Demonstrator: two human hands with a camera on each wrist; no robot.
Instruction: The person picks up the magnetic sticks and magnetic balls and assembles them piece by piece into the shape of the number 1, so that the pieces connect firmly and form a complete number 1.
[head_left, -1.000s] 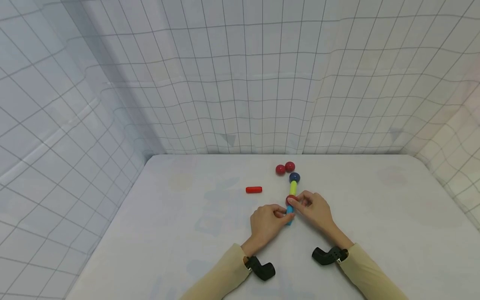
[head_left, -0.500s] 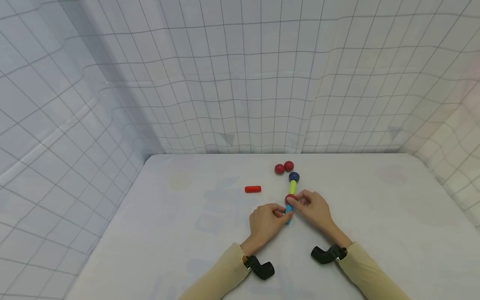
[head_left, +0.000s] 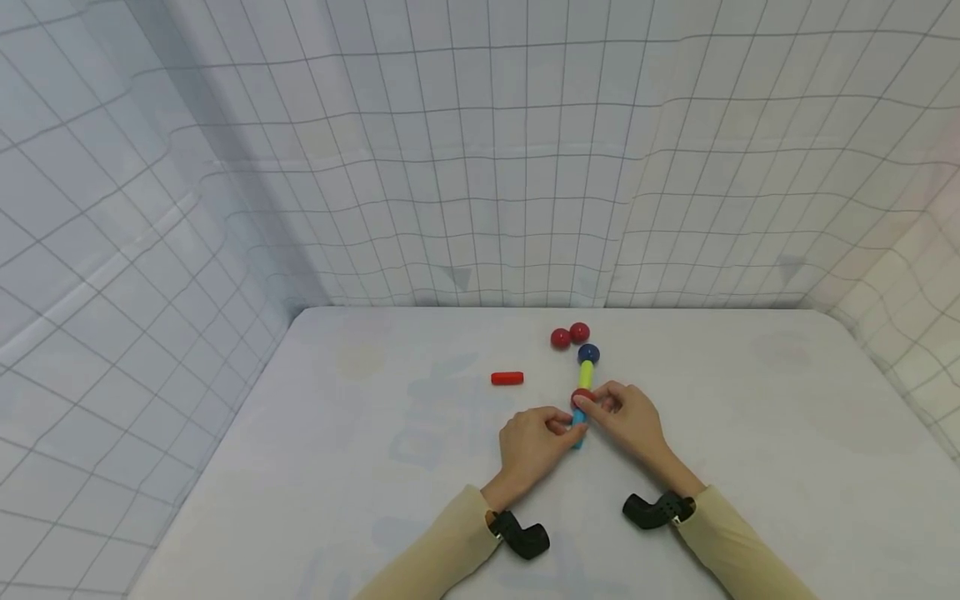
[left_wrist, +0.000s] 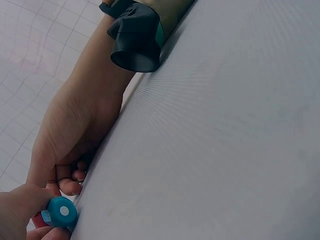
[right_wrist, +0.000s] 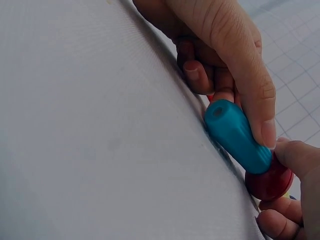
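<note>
My left hand (head_left: 534, 446) pinches a blue rod (right_wrist: 237, 135) between thumb and fingers. The rod's round end, with a pale dot, faces the left wrist camera. A red ball (right_wrist: 270, 181) sits at the rod's far end, and my right hand (head_left: 628, 417) pinches it with thumb and fingers. Beyond the ball, a yellow-green rod (head_left: 587, 375) runs on to a dark blue ball (head_left: 588, 354), all in one line lying along the table. My fingers hide part of the red ball in the head view.
A loose red rod (head_left: 507, 378) lies on the white table (head_left: 360, 467) left of the line of parts. Two red balls (head_left: 560, 338) sit side by side behind it, near the dark blue ball. White grid-patterned curtains (head_left: 480, 167) enclose the table's back and sides.
</note>
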